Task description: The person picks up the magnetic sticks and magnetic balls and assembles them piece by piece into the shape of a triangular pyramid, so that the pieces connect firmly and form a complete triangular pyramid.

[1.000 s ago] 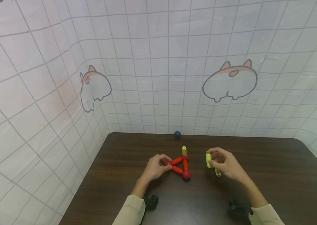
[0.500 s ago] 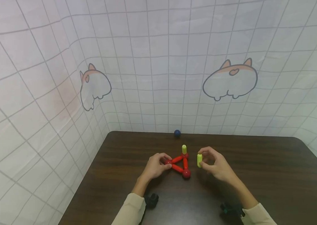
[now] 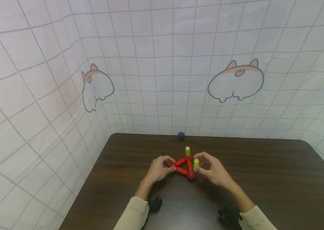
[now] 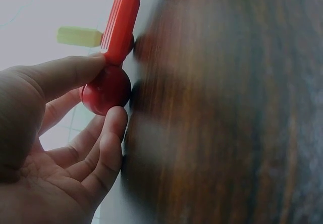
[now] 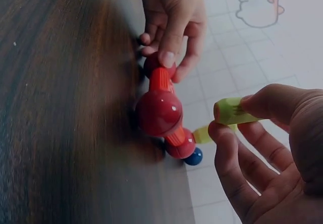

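On the dark table lies a triangle of red rods joined by red balls at its corners. A yellow-green rod stands upright on the far corner ball. My left hand holds the left corner ball between thumb and fingers. My right hand pinches a second yellow-green rod between thumb and fingertips. This rod is upright, just right of the triangle and close to the near corner ball, with a gap between them in the right wrist view.
A blue ball sits at the table's back edge, before a white grid-patterned cloth. Black wrist devices show under both forearms, one by the left sleeve and one by the right.
My right hand has moved left with the yellow-green rod, from well right of the triangle to beside its near corner. My left hand has stayed on the left corner ball.
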A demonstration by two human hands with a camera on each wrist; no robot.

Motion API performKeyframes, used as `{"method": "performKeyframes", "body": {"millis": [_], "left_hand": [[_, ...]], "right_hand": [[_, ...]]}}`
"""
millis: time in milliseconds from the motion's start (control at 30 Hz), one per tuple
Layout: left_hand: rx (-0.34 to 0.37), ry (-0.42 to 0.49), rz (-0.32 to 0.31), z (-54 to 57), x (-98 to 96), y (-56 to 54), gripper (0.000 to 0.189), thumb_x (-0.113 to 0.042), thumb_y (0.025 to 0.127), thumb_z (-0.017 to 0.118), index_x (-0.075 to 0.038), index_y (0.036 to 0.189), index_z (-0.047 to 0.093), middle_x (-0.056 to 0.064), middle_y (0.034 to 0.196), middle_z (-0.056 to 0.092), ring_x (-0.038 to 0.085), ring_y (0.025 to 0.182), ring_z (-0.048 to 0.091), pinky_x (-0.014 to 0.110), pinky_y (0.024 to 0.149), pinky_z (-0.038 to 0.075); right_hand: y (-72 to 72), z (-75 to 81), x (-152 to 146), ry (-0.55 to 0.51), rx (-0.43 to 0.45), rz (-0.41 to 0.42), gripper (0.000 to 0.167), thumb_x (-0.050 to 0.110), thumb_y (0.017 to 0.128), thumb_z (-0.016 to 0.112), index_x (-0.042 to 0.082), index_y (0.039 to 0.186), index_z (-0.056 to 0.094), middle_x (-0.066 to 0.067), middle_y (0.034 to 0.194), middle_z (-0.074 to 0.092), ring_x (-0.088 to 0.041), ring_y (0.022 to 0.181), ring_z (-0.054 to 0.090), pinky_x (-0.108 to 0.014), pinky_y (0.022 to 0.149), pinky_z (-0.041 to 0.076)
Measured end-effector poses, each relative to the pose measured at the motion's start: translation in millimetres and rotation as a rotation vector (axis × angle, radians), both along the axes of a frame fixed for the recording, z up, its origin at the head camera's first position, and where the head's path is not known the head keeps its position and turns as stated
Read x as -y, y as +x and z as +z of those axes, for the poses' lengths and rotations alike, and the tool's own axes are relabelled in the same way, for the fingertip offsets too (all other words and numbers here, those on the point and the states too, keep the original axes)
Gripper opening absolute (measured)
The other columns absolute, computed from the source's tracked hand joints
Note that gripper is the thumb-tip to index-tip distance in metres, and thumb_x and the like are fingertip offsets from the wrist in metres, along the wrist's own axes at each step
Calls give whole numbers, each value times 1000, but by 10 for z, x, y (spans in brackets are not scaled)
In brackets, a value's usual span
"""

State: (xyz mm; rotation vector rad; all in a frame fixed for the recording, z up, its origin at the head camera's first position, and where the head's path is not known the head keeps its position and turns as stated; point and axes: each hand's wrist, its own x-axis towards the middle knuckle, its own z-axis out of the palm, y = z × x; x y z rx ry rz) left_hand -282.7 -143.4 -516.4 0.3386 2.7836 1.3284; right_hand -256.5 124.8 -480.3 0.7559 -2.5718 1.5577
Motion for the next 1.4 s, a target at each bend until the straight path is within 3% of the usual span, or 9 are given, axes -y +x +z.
{"method": "performKeyframes", "body": {"millis": [333,667,867,1133,1400], "left_hand": [[-13,0,1,1,-5,1,19,-23,87,82,-22,105,75,1,97,65,13,77,58,30,69,48],[-10,-4,2,9,-13,13,19,-24,87,83,-23,104,75,0,94,65,12,76,58,30,68,48],[-18,-11,-3,14,-8,12,19,-25,86,83,-22,104,75,-1,93,65,11,76,58,29,68,48],[-22,-18,-20,31,-16,22,21,-24,85,84,-20,104,74,0,91,64,11,75,57,27,68,47],[-32,-19,-36,31,-34,32,22,-24,83,86,-19,101,74,1,87,63,10,72,56,26,65,46]], "right_hand": [[0,-35,95,55,11,-17,32,5,87,78,9,116,64,-4,99,72,-14,88,68,-34,81,51],[-27,-178,123,123,14,-58,30,6,87,79,13,112,65,-1,97,70,-18,90,67,-33,77,49],[-39,-187,114,137,43,-64,30,8,87,79,14,113,66,-1,95,69,-17,89,65,-32,76,48],[-51,-194,91,141,46,-72,28,8,89,78,12,114,67,-2,107,70,-16,94,68,-34,79,51],[-53,-187,65,148,45,-86,28,8,89,77,13,115,69,-2,108,69,-17,95,67,-33,80,51]]}}
